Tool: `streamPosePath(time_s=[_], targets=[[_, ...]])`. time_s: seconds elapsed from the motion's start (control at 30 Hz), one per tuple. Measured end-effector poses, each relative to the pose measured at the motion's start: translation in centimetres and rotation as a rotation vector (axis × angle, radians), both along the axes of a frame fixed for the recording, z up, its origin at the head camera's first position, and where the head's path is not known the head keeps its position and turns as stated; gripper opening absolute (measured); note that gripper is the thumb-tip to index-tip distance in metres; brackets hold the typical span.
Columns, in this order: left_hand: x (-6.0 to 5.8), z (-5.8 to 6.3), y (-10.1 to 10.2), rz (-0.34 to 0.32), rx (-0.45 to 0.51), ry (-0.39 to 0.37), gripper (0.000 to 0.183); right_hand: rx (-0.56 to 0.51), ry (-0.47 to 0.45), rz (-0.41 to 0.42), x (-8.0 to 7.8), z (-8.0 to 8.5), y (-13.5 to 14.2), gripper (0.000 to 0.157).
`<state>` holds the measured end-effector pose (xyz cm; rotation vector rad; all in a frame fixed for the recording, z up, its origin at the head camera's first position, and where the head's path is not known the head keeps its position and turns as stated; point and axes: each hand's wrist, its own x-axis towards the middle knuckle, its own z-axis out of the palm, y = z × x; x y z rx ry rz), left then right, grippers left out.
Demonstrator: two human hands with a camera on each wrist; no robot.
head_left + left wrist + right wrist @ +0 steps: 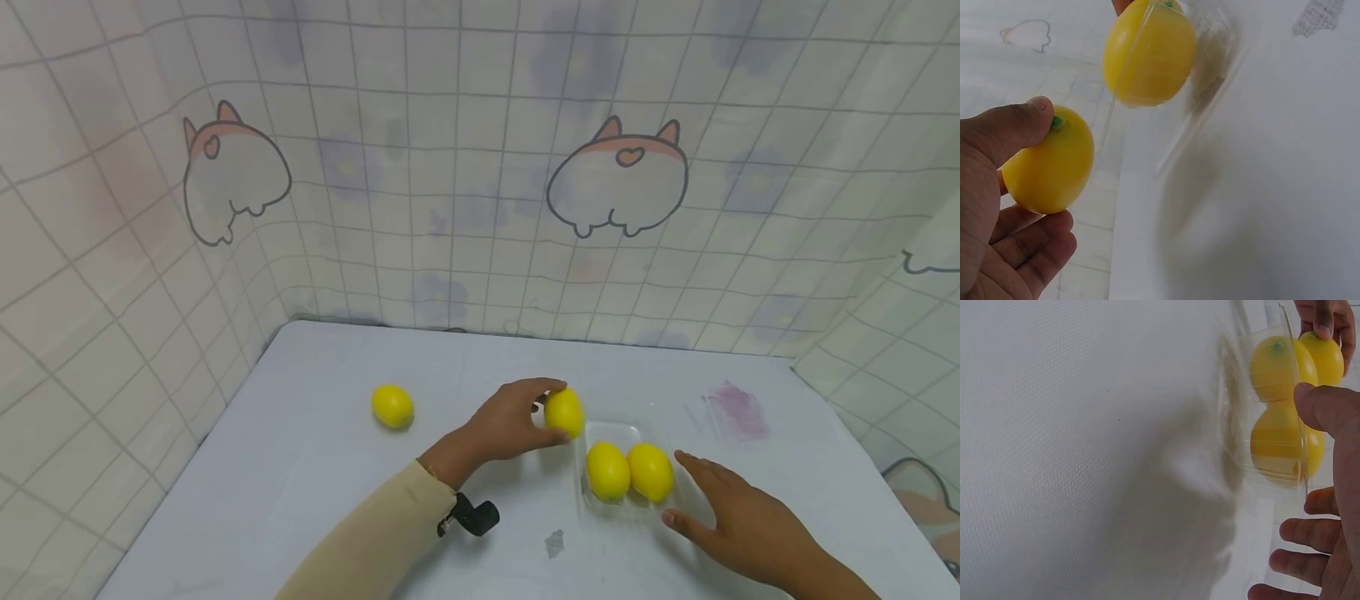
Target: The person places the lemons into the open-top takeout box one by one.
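My left hand (506, 423) grips a yellow lemon (564, 413) between thumb and fingers, just off the left side of a clear plastic tray (626, 431). In the left wrist view, the held lemon (1054, 164) shows a green stem end beside my thumb. Two more lemons, one on the left (607, 472) and one on the right (651, 472), sit side by side in the tray. At the tray's right side is my right hand (750, 521), fingers spread and holding nothing. Its thumb (1329, 407) overlaps the tray's rim in the right wrist view.
Another lemon (392, 407) lies on the white table (300, 492), left of my left hand. A black wrist mount (474, 515) sticks out from the left sleeve. Patterned curtains (450, 183) hang behind and beside the table. A pinkish stain (738, 411) marks the surface at the right.
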<state>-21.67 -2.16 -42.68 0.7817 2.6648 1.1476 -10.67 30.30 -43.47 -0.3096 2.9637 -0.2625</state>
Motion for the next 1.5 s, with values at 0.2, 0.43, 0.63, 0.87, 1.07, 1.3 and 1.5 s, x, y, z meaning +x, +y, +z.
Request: streamPosePath(time_s=[0.2, 0.43, 0.63, 0.87, 1.07, 1.3, 1.5], targets=[[-0.1, 0.2, 1.3, 0.005, -0.001, -0.006, 0.072, -0.003, 0.005, 0.004, 0.0, 0.1, 0.0, 0.102], [-0.2, 0.2, 2.7, -0.005, 0.002, -0.001, 0.072, -0.005, -0.008, -0.005, 0.1, 0.1, 0.0, 0.102], [-0.2, 0.1, 3.6, -0.021, -0.012, 0.011, 0.070, -0.007, -0.010, 0.001, 0.0, 0.1, 0.1, 0.102], [-0.3, -0.2, 4.6, -0.011, -0.049, 0.020, 0.070, -0.004, 0.002, 0.007, 0.0, 0.0, 0.1, 0.102], [-0.4, -0.5, 5.1, -0.012, -0.105, 0.061, 0.069, -0.004, -0.005, 0.001, 0.0, 0.0, 0.1, 0.102], [-0.9, -0.8, 5.5, -0.020, -0.185, 0.139, 0.067, 0.002, -0.009, -0.004, -0.1, -0.1, 0.1, 0.102], [-1.0, -1.0, 5.8, -0.013, -0.250, 0.150, 0.056, 0.004, -0.018, -0.008, -0.1, -0.2, 0.1, 0.102]])
